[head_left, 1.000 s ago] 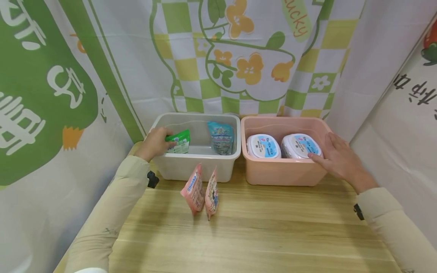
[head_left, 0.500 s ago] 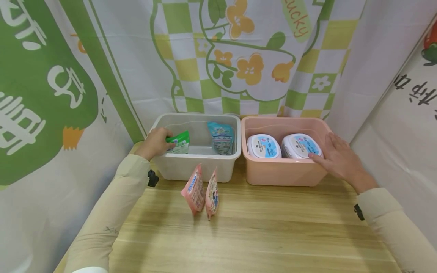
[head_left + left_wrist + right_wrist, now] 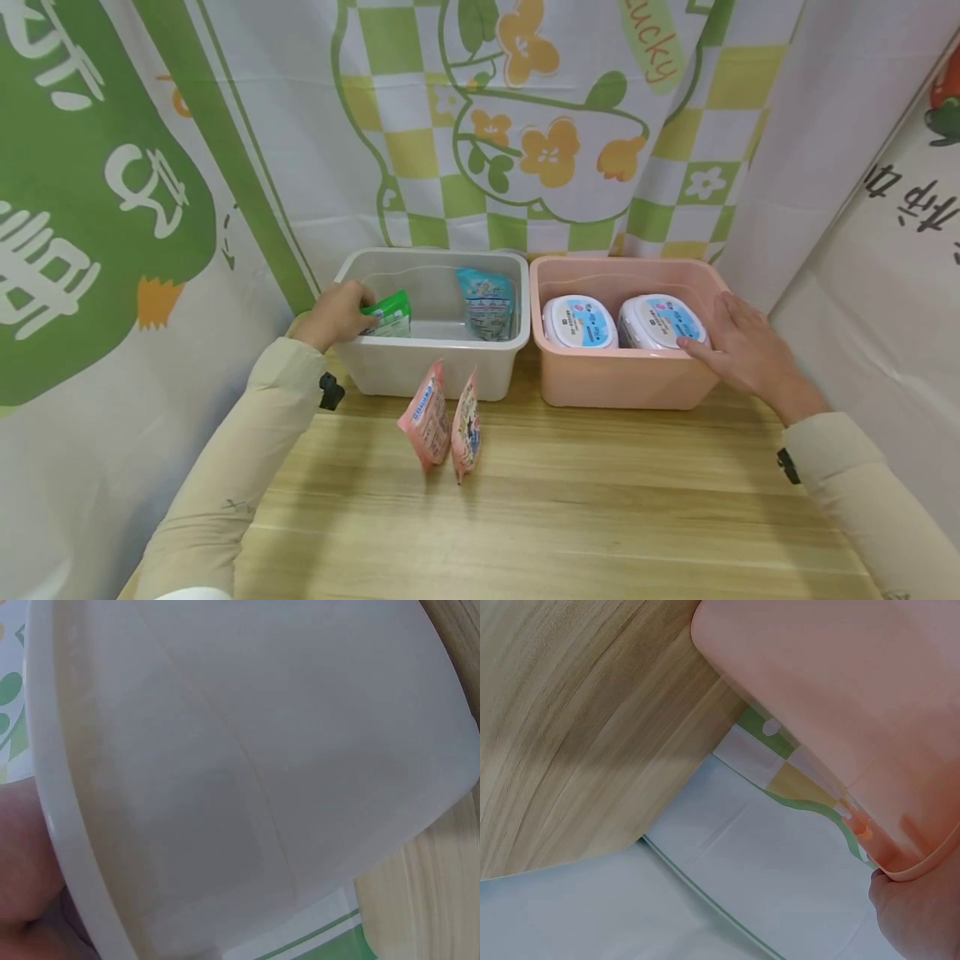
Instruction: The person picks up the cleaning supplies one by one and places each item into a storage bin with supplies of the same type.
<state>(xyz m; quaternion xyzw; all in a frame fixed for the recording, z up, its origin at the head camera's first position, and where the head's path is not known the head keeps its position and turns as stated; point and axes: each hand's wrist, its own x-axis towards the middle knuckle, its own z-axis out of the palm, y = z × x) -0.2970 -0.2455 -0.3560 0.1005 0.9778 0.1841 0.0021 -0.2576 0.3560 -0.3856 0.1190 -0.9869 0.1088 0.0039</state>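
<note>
My left hand (image 3: 336,317) reaches over the left end of the grey bin (image 3: 435,343) and pinches a green pouch (image 3: 392,317) inside it. In the left wrist view, part of that hand (image 3: 28,859) shows behind the bin's rim; the pouch is hidden there. My right hand (image 3: 750,354) rests on the right end of the pink bin (image 3: 630,379), its fingers along the rim. Its thumb extends inward beside the right white tub (image 3: 663,321). In the right wrist view, the hand (image 3: 919,911) touches the rim's corner.
A blue pouch (image 3: 486,304) stands at the grey bin's right side. Another white tub (image 3: 580,322) sits in the pink bin. Two pink pouches, one left (image 3: 427,421) and one right (image 3: 466,429), stand on the wooden table (image 3: 570,500). Printed curtains (image 3: 540,125) hang behind.
My left hand has shifted slightly left, and the green pouch has moved a little left and down with it. The right hand, tubs and pink pouches look unchanged.
</note>
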